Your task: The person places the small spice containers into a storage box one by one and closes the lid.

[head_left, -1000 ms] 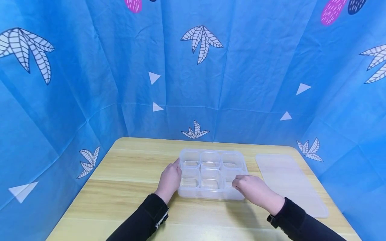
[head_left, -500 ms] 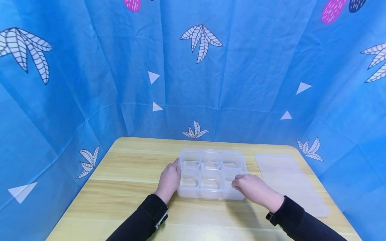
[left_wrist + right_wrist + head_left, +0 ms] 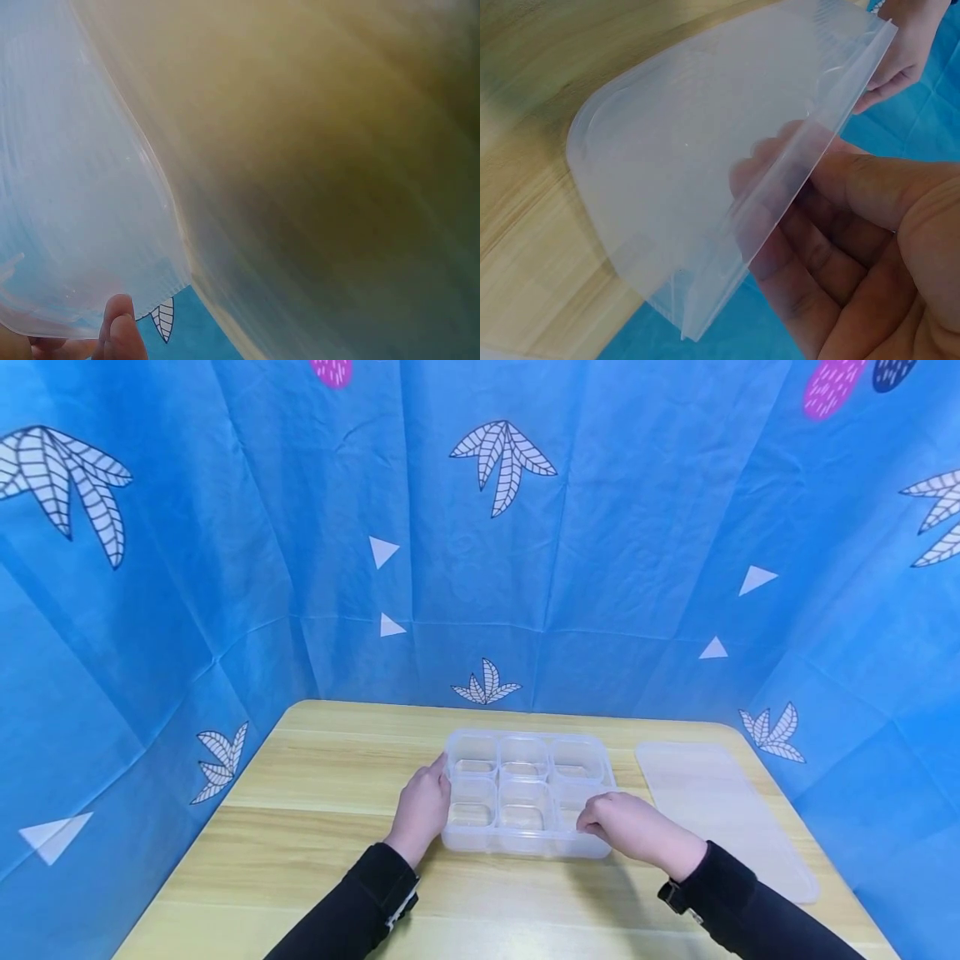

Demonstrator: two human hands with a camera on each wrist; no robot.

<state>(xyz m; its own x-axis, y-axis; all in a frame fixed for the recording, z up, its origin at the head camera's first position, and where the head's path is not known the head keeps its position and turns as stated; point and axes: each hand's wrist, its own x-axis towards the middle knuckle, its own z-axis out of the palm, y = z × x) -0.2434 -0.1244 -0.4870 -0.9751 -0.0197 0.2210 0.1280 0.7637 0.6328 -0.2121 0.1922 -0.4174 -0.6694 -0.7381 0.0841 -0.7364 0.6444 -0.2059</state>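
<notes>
A translucent six-compartment box (image 3: 517, 841) sits flat near the middle of the bench (image 3: 322, 777), between the person's hands. The left hand (image 3: 420, 810) lies along its left wall, index finger reaching toward the far-left corner; whether the fingers grip the rim there, I cannot tell. The right hand (image 3: 633, 831) has its fingers curled over the near rim at the near-right compartment (image 3: 572, 795), apparently pinching the plastic with little gap. Good handling here would mean a light, even pinch, since the walls look thin enough to flex, with the left side braced against sliding. The bench is pale and wood-grained, its far corners rounded; a frosted lid (image 3: 720, 810) lies flat at right, apart from the box. Blue curtains (image 3: 480, 568) printed with leaves and triangles hang behind and at both sides.
</notes>
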